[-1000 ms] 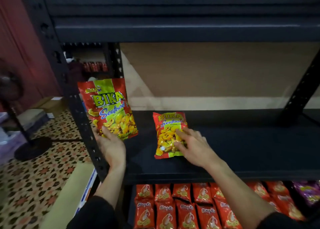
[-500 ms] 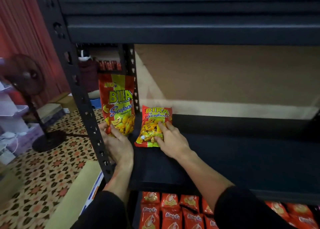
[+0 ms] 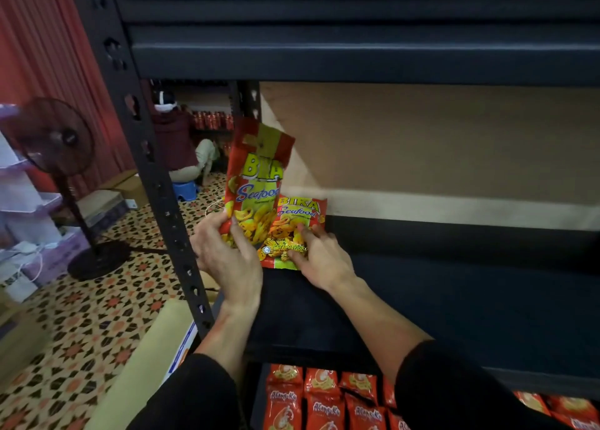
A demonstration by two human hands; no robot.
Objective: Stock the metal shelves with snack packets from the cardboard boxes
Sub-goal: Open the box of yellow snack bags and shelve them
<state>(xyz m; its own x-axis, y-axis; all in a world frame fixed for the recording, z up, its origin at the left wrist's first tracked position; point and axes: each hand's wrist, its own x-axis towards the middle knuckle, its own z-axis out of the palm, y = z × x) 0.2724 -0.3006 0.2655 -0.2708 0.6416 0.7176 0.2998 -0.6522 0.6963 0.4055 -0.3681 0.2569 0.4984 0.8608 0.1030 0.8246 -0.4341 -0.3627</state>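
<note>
Two red and green Bika Seafood snack packets are at the far left of the dark metal shelf [image 3: 454,299]. My left hand [image 3: 227,257] grips the bottom of the taller packet [image 3: 256,183], which stands upright at the shelf's left end. The smaller packet [image 3: 292,228] leans beside it on its right, partly overlapping it. My right hand [image 3: 321,257] rests on this packet's lower front with its fingers spread over it.
A black perforated upright post [image 3: 156,183] stands just left of my hands. The shelf below holds several red snack packets [image 3: 311,400]. A cardboard box [image 3: 143,364] sits on the patterned floor at lower left, a standing fan [image 3: 55,144] further left. A person crouches behind the rack.
Both packets have moved left and back into the shelf's left corner. The taller one went from outside the post onto the shelf, and the smaller one now stands against it.
</note>
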